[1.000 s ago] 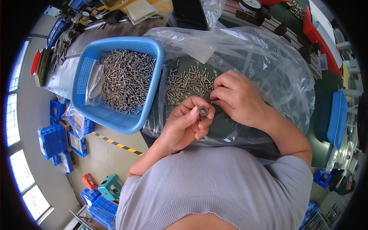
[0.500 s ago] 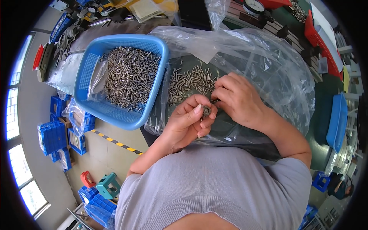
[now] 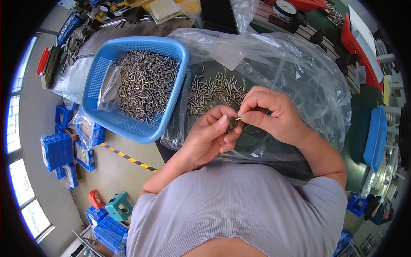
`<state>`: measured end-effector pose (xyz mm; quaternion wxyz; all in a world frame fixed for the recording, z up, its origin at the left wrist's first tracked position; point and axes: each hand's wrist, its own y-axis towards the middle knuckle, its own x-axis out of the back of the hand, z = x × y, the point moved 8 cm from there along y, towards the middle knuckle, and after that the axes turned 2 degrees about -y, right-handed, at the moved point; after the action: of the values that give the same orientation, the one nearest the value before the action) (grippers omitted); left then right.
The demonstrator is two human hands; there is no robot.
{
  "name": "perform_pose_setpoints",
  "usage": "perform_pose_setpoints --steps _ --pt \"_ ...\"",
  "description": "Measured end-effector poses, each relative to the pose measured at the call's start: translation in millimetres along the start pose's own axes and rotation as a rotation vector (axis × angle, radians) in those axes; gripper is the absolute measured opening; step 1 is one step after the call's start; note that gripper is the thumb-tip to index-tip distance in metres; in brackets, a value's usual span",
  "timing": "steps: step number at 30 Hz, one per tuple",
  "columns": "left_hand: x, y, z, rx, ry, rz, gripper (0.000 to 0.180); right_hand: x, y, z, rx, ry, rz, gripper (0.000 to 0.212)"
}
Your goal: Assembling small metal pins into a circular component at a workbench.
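Note:
Between the thumb and fingers of my left hand [image 3: 212, 133] is a small round metal ring-like part [image 3: 232, 123]. My right hand [image 3: 272, 115] pinches a slim metal pin [image 3: 239, 118] by one end, its other end pointing at the round part. Whether the two touch, I cannot make out. Just beyond my hands, a loose pile of small metal pins [image 3: 216, 89] lies on clear plastic sheeting. To the left stands a blue plastic basket [image 3: 176, 103] holding a large heap of similar pins [image 3: 147, 85] and a clear plastic bag [image 3: 109, 89].
Crumpled clear plastic sheeting [image 3: 308, 81] covers much of the green table. A dial gauge [image 3: 285, 7] and metal rails stand at the far right, near a red bin [image 3: 359, 51]. A blue tray [image 3: 375, 138] sits at the right edge. Blue crates [image 3: 60, 150] stand on the floor at left.
My right hand has turned, its thumb now showing, and holds a pin up against or near the round part. My left hand has stayed nearly in place.

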<state>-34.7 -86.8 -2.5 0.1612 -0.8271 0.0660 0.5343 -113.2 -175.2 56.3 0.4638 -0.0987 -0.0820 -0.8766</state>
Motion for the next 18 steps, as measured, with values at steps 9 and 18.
perform_pose_setpoints --steps 9,18 --pt "1 0 0 0.016 0.044 -0.041 0.022 -8 -1 5 0.074 -0.071 0.037 0.007" --pt "5 0 5 0.057 0.053 -0.026 0.022 -11 0 14 0.26 -0.18 -0.058 0.021"
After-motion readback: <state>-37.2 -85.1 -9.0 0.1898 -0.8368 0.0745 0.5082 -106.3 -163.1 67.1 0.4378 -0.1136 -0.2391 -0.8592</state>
